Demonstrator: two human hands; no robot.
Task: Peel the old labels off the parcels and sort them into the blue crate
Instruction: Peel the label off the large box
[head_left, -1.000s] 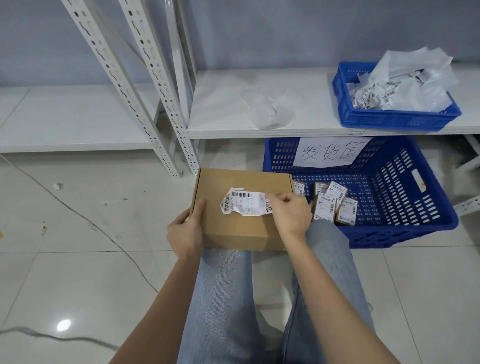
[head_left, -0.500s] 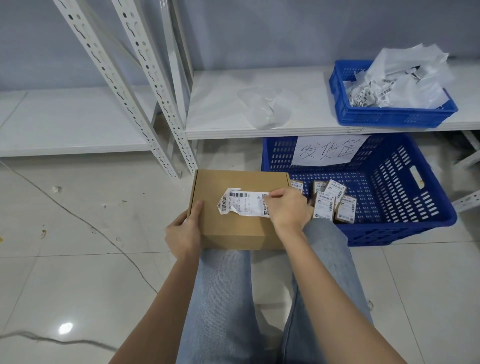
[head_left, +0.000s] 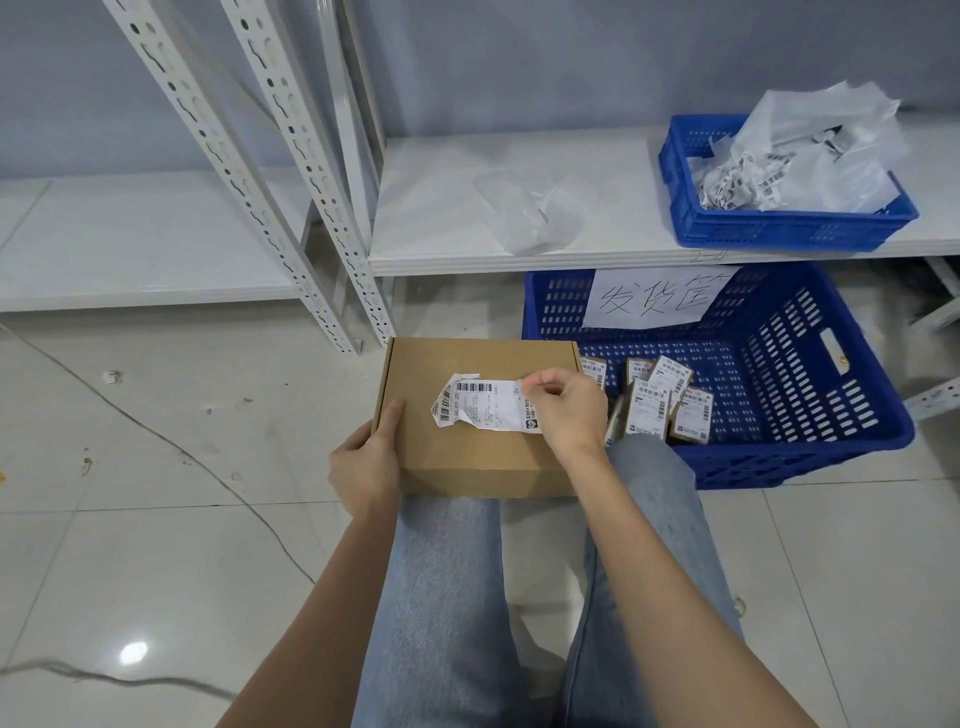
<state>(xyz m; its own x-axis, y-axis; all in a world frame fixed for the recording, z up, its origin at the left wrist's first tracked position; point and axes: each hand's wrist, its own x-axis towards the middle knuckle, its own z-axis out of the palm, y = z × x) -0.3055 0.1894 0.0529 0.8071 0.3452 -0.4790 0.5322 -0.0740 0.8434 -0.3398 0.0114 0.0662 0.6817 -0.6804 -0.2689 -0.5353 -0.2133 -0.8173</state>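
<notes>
Right grip: right hand (head_left: 569, 410) has fingers curled, pinching the right end of the shipping label (head_left: 485, 408) between thumb and fingertip.
Left grip: left hand (head_left: 366, 467) clasps the near-left corner of the cardboard parcel (head_left: 478, 452), thumb lying on the top face, fingers wrapped down the side.
Parcel: brown, flat, resting on the person's knees (light blue jeans), lid closed.
Label: white, barcoded, torn and curled at its left end; the middle lies against the parcel top; whether the pinched end is lifted clear cannot be told.
Large blue crate (head_left: 810, 364): on the floor just right of the parcel, under the shelf (head_left: 519, 166); a handwritten paper sign (head_left: 654, 299) hangs on its far wall.
Crate contents: several small labelled boxes (head_left: 660, 405) clustered at the near-left corner.
Small blue crate (head_left: 769, 228): on the shelf, heaped with crumpled white label paper (head_left: 800, 156).
Shelf, other: clear plastic wrapping (head_left: 535, 213) near the front edge.
Floor: pale glossy tiles, a thin cable (head_left: 171, 441) trailing at left.
</notes>
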